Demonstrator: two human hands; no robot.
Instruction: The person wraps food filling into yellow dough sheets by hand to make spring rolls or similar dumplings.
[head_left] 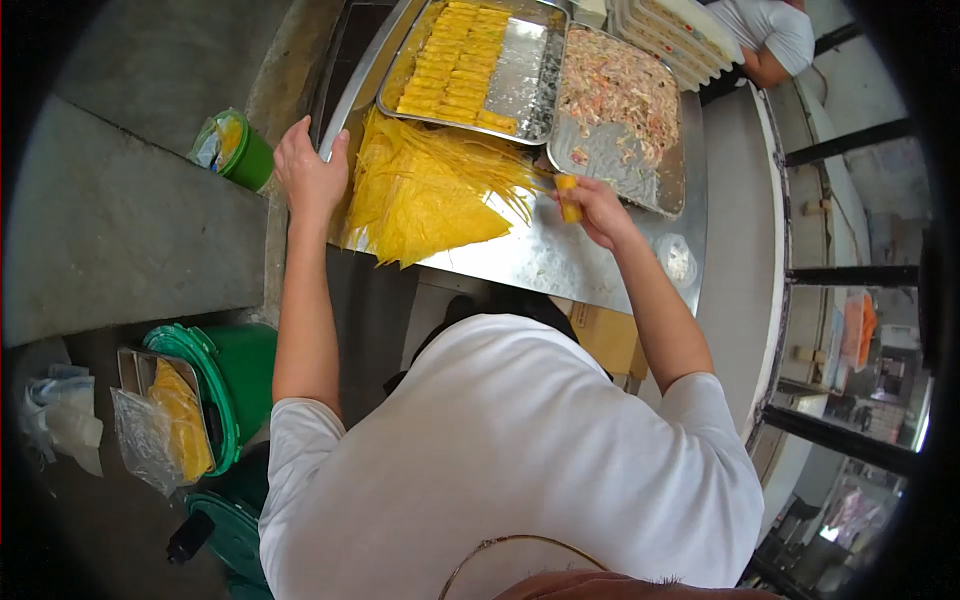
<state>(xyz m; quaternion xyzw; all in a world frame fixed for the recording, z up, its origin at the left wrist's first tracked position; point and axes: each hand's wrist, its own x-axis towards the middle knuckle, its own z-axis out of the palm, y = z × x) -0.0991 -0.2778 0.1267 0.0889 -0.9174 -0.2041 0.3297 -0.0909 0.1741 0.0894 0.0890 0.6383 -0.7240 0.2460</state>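
Note:
Between the fingers of my right hand is a short yellow roll, held upright beside the stack's right end. My left hand is open, thumb and fingers apart, at the table's left edge. Just right of it lies a pile of thin yellow wrapper sheets with ragged edges. Behind the pile, a metal tray carries rows of yellow rolls on its left side. A second metal tray, beyond my right hand, contains a shredded, pinkish-white filling.
The steel table has a small clear plastic container at its right. White stacked trays and another person's arm are at the back right. A green bin and small green bucket stand on the left.

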